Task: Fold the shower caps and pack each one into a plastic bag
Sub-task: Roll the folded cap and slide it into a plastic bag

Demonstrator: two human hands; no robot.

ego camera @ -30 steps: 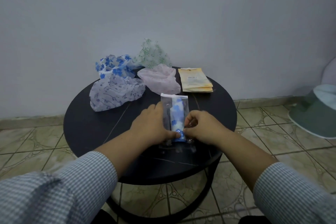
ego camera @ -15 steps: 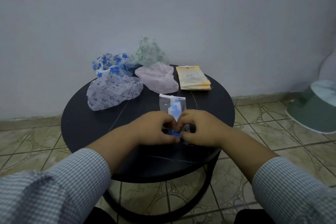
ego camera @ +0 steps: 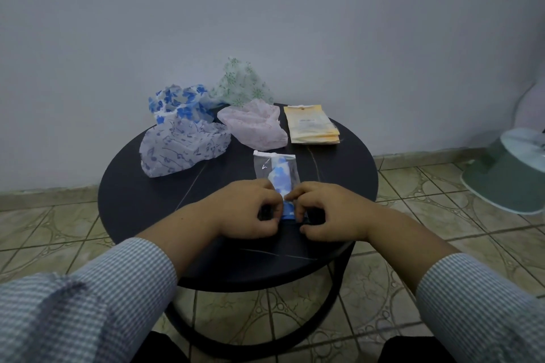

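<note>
Both hands have drawn closer together over the last second and now crowd the near end of the packet, where earlier they sat a little apart on either side of it. Going from the left, two unfolded shower caps lie heaped together on the round dark desk point(ego camera: 132, 194): the blue-flowered cap point(ego camera: 180, 103) at the back and the pale lilac patterned cap point(ego camera: 182, 150) in front of it. Next comes the green-sprigged cap point(ego camera: 241, 82) against the wall, and the pink cap point(ego camera: 255, 124) just before it; all four look to me still waiting to be folded. Near the middle, the left hand point(ego camera: 247, 209) has its fingers curled in and pinches the near edge of the clear plastic bag point(ego camera: 275, 168), which lies flat on the desk with the folded blue-and-white cap point(ego camera: 283, 180) inside. The right hand point(ego camera: 330, 212) pinches the same end from the other side, so I judge this one cap nearly packed and being closed off. Further right, a stack of yellowish empty bags point(ego camera: 312, 124) sits ready.
</note>
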